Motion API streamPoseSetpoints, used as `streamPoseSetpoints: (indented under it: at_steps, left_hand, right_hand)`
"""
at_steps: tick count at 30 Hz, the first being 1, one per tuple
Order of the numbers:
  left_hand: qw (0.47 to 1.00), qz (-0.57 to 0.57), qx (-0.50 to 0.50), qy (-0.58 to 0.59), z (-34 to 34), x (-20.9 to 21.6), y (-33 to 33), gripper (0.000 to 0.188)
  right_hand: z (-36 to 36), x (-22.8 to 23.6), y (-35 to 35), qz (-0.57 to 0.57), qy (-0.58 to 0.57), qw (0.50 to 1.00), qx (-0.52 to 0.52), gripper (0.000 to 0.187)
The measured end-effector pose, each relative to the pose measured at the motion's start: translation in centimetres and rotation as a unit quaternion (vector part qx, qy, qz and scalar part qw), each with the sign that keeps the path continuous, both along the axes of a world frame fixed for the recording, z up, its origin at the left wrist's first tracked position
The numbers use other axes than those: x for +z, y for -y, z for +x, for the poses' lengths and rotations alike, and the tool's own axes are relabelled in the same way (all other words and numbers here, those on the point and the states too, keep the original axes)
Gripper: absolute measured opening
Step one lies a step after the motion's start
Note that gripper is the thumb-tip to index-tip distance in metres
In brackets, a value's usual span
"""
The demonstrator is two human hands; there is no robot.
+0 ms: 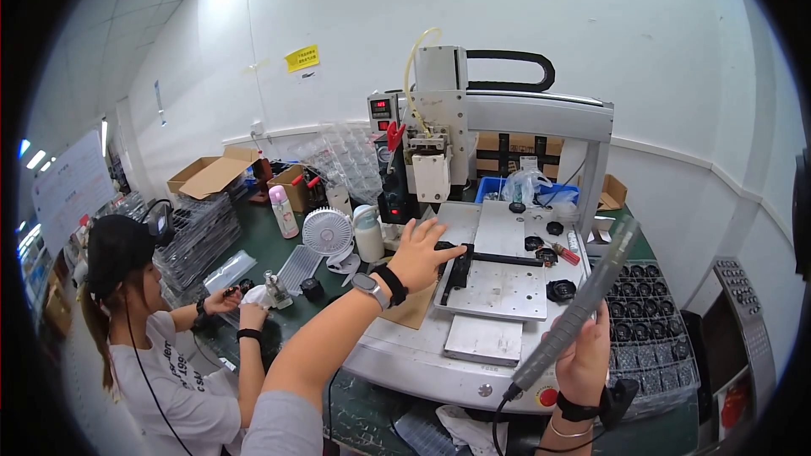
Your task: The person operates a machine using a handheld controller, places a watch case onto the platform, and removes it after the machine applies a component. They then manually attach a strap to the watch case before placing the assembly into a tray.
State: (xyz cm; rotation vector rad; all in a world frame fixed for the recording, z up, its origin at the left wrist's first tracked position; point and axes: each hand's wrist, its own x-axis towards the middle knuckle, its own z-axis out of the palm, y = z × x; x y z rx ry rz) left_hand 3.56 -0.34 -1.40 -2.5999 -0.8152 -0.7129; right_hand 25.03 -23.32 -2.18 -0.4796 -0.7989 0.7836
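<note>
A: The right hand (585, 367) is wrapped round a long grey cylindrical tool (564, 326), held aslant in front of the white metal bench machine (414, 359)

B: And the left hand (414, 258)? Fingers spread wide, palm down, one fingertip at the black L-shaped bracket (459, 272) on the pale metal plate (500, 289); whether it presses there, I can't tell!

A: Back to that tool: looks stiff and light enough for one hand, I'd say, its smooth casing perhaps a little slippery

B: So take it round the thick lower body, where the hand is now, and spare the slimmer upper end; that could be the fragile part

A: Watch the thin black cable (497, 426) hanging from the lower end, it looks likely to drag or snag

B: Tight on the right! The clear plastic trays of black round parts (646, 312) sit behind the tool, on the dark green desk (363, 414), and the grey gantry post (595, 181) rises beyond

A: Easier air towards the wearer, then, but mind the red round button (548, 397) on the machine's front edge, just beside the cable end
</note>
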Motion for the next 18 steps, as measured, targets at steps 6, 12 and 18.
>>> streamPoseSetpoints:
  at_steps: [6, 12, 18]
  left_hand:
    - [0.989, 0.121, 0.013, -0.085, -0.2, 0.3, 0.2, 0.059]
    - [0.994, 0.096, 0.029, -0.052, 1.8, 3.1, 2.4, 0.051]
    - [0.78, -0.549, -0.277, 0.115, 6.2, 4.0, 8.8, 0.055]
  right_hand:
    - [-0.2, 0.6, 0.3, -0.033, 0.01, 0.999, 0.029, 0.043]
    - [-1.4, 1.9, 0.4, -0.046, -0.055, 0.993, 0.091, 0.053]
    - [-0.8, 1.0, 0.2, -0.062, 0.029, 0.997, 0.018, 0.058]
